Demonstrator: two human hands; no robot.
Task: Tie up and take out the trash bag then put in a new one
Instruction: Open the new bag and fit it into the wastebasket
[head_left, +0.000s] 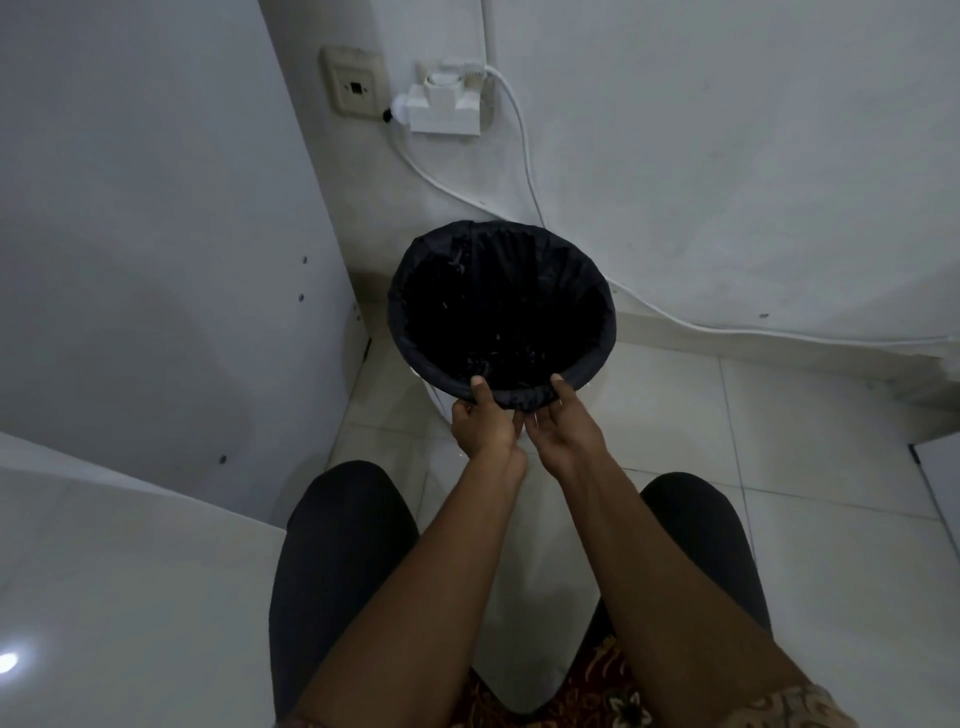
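The black trash bag (501, 312) is sitting open in the bin (434, 396), its edge folded down over the bin's round rim. Both hands are meeting at the side of the bin nearest the person. The left hand (485, 423) and the right hand (563, 426) are each pinching the folded hem, thumbs lying on top of the rim and fingers tucking under it, the two hands almost touching. The bag's mouth is lying straight ahead of the hands, its depth running down into the bin, and neither hand is sitting nearer than the other. Whether the hem is being peeled off or seated, I cannot tell. Behind the bin, a wall socket (356, 85), a white adapter (444, 109) and a cable (524, 145) are showing no readable writing, and the bag is carrying no visible brand or label
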